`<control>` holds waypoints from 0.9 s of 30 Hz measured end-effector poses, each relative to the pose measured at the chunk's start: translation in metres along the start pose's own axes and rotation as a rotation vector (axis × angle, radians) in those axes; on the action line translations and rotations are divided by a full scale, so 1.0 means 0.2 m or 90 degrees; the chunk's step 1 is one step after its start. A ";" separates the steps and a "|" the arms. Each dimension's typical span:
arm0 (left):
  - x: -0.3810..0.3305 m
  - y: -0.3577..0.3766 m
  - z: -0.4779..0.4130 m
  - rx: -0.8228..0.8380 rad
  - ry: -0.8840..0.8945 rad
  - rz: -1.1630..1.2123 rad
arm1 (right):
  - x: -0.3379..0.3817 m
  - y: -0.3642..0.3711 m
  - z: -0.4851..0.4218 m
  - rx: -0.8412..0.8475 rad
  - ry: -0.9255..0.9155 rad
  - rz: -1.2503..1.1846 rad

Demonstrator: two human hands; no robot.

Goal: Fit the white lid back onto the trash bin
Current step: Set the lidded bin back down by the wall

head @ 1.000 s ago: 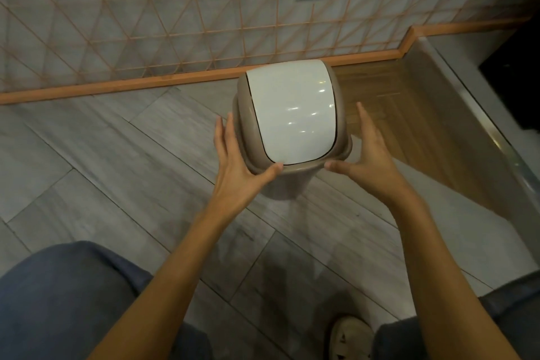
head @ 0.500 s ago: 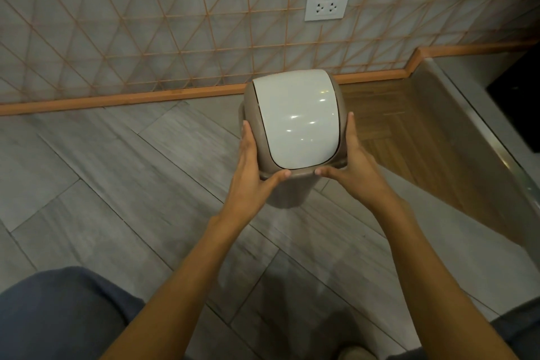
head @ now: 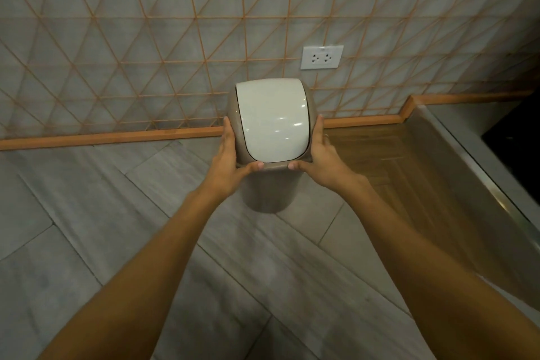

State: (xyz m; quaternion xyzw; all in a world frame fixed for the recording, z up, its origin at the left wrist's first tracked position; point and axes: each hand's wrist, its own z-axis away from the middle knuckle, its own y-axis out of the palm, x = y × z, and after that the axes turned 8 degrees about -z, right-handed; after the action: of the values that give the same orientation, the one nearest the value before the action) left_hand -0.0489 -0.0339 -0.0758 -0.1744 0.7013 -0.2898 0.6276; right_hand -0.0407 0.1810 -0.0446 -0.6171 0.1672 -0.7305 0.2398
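Observation:
A small taupe trash bin (head: 270,194) stands on the grey tile floor close to the wall. On top of it sits the domed lid (head: 271,123), a white swing flap in a taupe frame. My left hand (head: 230,158) clasps the lid's left side, thumb on the front rim. My right hand (head: 318,155) clasps the right side the same way, thumb on the front rim. Both thumbs nearly meet at the front edge. The bin's mouth is hidden under the lid.
A tiled wall with orange lines rises just behind the bin, with a white power socket (head: 321,57) above it. An orange skirting strip (head: 117,137) runs along the floor. To the right lie a wooden floor patch (head: 394,161) and a raised metal-edged ledge (head: 482,169).
Both hands closed in from beside the lid and now grip its sides. The view has tilted up, so the bin sits farther off and my knees and shoe have left the frame.

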 end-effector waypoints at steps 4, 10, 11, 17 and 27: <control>0.06 -0.04 -0.18 -0.010 0.005 0.002 | 0.03 0.00 -0.17 -0.004 -0.011 -0.007; 0.12 -0.07 -0.39 -0.017 0.011 -0.004 | 0.05 0.00 -0.44 0.007 -0.010 0.000; 0.12 -0.07 -0.42 -0.014 0.009 0.000 | 0.06 0.00 -0.47 0.007 -0.009 0.001; 0.16 -0.11 -0.55 -0.015 -0.015 -0.027 | 0.09 0.00 -0.61 0.004 -0.001 0.038; 0.13 -0.14 -0.67 -0.027 -0.081 -0.067 | 0.14 0.03 -0.75 -0.009 0.004 0.056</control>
State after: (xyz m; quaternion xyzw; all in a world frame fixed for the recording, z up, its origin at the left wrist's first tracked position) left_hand -0.1878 -0.0461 -0.0728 -0.2423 0.6562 -0.2955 0.6507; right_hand -0.1906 0.1534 -0.0524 -0.6087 0.2000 -0.7201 0.2664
